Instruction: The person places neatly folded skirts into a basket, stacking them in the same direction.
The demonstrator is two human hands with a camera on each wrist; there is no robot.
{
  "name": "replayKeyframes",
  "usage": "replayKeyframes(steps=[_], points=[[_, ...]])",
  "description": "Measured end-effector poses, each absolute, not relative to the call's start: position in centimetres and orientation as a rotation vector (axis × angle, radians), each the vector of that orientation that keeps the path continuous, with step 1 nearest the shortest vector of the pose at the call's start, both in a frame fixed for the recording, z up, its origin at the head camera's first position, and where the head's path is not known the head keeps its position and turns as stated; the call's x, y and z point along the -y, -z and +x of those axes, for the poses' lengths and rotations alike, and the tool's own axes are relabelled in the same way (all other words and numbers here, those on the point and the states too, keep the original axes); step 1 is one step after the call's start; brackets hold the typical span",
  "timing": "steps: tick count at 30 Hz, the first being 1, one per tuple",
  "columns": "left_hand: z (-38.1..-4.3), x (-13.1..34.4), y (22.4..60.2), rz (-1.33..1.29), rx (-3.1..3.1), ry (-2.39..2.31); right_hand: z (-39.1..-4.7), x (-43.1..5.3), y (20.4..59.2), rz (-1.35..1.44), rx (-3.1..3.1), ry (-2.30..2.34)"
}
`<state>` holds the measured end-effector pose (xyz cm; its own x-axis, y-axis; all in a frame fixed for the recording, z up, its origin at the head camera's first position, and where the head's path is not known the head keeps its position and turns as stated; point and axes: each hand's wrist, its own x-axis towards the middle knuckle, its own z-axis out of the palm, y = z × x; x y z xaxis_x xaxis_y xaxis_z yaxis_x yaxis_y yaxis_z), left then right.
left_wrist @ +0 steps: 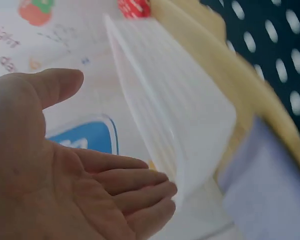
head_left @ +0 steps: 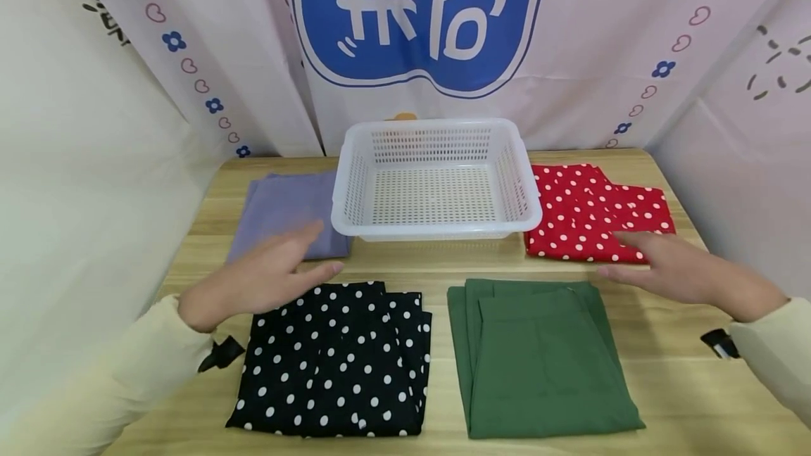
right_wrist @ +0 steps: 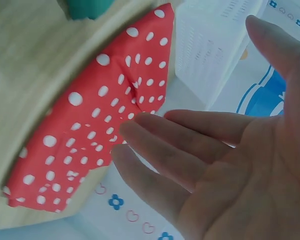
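Found left hand (head_left: 256, 279) and right hand (head_left: 684, 269) with fingers extended, gripping nothing. Noted purple cloth (head_left: 288, 204) far left, red dotted cloth (head_left: 579, 217) far right. Cannot confirm contact. Advise pinching all folded layers together.

Your blurred left hand (head_left: 262, 276) hides part of the purple cloth (head_left: 294, 199) near the left edge of the counter (head_left: 437, 262). Your right hand (head_left: 678, 266) covers part of the red cloth (head_left: 583, 213). The counter's near edge is cut off.
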<state>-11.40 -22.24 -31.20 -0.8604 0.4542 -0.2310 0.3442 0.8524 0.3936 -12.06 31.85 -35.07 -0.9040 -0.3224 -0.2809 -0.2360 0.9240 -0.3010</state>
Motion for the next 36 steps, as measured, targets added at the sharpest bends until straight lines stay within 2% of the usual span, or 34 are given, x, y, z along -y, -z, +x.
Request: replayKeyframes(steps=[9, 16, 21, 26, 36], points=[[-10.9, 17.5, 34.7, 0.58, -2.256, -1.017, -10.0, -34.0, 37.5, -0.321, -2.573, 0.577], [-10.8, 13.8, 38.5, 0.336, -1.706, -1.42, -9.0, -34.6, 39.5, -0.177, -2.405, 0.639], [-10.3, 11.8, 40.7, 0.205, -1.576, -1.513, -8.3, -34.8, 40.5, -0.047, -2.229, 0.885], [-9.9, 10.7, 41.7, 0.13, -1.525, -1.545, -7.8, -34.7, 40.9, -0.029, -2.056, 1.101], [-9.6, 8.3, 43.2, 0.119, -1.564, -1.564, -6.9, -34.3, 42.5, 0.07, -2.026, 1.191]])
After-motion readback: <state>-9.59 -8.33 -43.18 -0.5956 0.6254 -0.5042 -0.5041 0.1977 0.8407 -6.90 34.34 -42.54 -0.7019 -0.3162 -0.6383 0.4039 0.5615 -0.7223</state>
